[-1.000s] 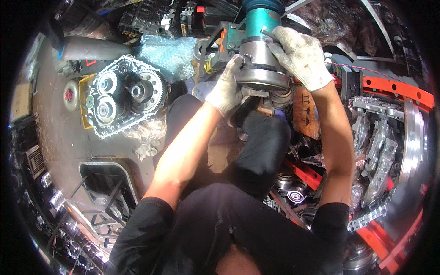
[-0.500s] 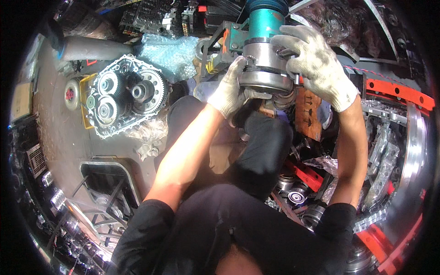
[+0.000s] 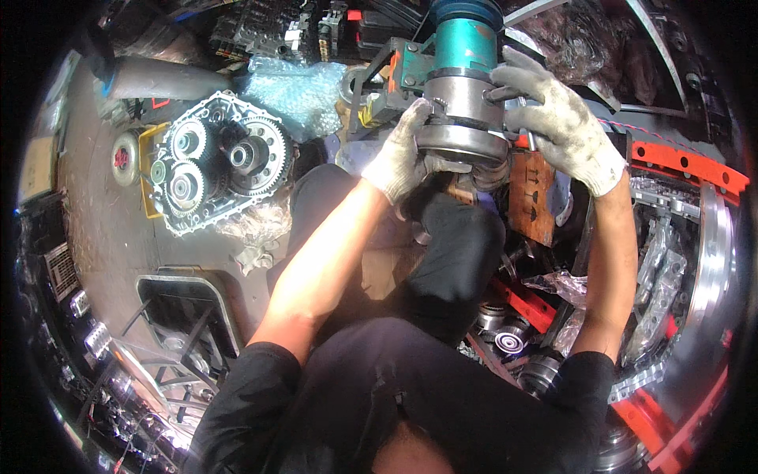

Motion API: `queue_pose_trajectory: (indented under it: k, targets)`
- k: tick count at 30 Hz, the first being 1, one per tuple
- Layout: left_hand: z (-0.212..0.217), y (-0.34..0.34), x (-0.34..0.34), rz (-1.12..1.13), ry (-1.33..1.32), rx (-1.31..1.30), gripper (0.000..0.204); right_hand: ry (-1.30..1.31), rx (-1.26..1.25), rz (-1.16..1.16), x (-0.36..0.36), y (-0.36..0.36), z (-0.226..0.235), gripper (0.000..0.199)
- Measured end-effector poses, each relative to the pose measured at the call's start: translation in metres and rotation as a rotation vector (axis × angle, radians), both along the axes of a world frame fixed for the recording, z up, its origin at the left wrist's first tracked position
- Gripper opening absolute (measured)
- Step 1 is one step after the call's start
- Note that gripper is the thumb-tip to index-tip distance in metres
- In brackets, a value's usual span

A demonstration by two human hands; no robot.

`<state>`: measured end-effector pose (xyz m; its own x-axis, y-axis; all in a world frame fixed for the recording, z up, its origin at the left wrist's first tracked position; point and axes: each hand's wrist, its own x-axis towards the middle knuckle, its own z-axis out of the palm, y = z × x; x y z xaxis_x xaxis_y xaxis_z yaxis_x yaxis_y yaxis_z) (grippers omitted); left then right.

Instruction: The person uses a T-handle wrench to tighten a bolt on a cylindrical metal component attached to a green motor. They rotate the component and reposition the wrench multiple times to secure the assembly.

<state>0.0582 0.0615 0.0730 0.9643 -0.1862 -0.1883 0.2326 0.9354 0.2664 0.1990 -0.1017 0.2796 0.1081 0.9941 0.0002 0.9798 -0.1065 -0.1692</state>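
Note:
At the top centre a green motor-like cylinder (image 3: 466,46) ends in a steel collar (image 3: 458,96) with a hole in its side. Against the collar's near end sits a wide, shiny round metal part (image 3: 462,144). My left hand (image 3: 400,154), in a whitish work glove, is closed on that round part's left side, thumb up along the collar. My right hand (image 3: 564,125), gloved too, is at the collar's right side with its fingers bent. A thin metal rod (image 3: 530,140) shows below its fingers, gripped in them.
An open gearbox housing (image 3: 213,223) with several gears lies at left, beside bubble wrap (image 3: 296,91). A black framed tray (image 3: 189,282) is lower left. At right stand an orange perforated rail (image 3: 687,162) and plastic-wrapped metal parts (image 3: 659,292). A brown board (image 3: 529,197) is nearby.
My right hand has shifted a little to the right, away from the collar, and more of the thin rod shows. My left hand keeps its hold on the round metal part.

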Motion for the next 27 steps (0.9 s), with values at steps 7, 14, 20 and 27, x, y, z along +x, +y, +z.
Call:
queue_pose_trajectory:
  k: [7,14,20,27]
  targets:
    - [-0.001,-0.001,0.001,-0.034,0.006,-0.037,0.093,-0.516,-0.093,0.073,0.008,0.025,0.000,0.036]
    - [0.000,0.000,0.001,-0.032,0.010,-0.078,0.090,-0.031,-0.063,-0.757,0.005,0.039,-0.018,0.042]
    - [0.007,0.002,0.000,-0.006,0.017,-0.036,0.088,0.212,-0.100,-0.767,-0.006,0.034,0.010,0.050]
    - [0.004,0.002,0.001,-0.018,0.010,-0.047,0.088,0.305,-0.236,-0.538,-0.016,0.030,0.016,0.059]
